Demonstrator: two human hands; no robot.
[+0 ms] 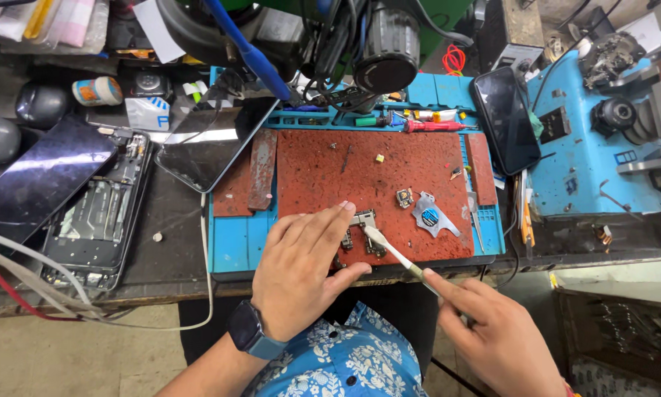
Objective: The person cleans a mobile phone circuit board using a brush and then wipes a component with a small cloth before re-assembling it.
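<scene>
board: small circuit board (361,234), light, stiff, fragile; hold by edges.
left hand (301,268): flat, fingers pinning board on red mat (389,176).
right hand (492,331): grip closed on white brush (393,254), bristles touching board.

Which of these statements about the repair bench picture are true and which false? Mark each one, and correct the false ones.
1. The left hand presses on a small circuit board lying on the red mat. True.
2. The right hand holds a red screwdriver. False: it holds a slim white brush, tip at the board.
3. A dark watch sits on the left wrist. True.
4. The opened phone lies right of the mat. False: it lies to the left.
5. A dark-screened phone rests at the mat's upper right. True.
</scene>
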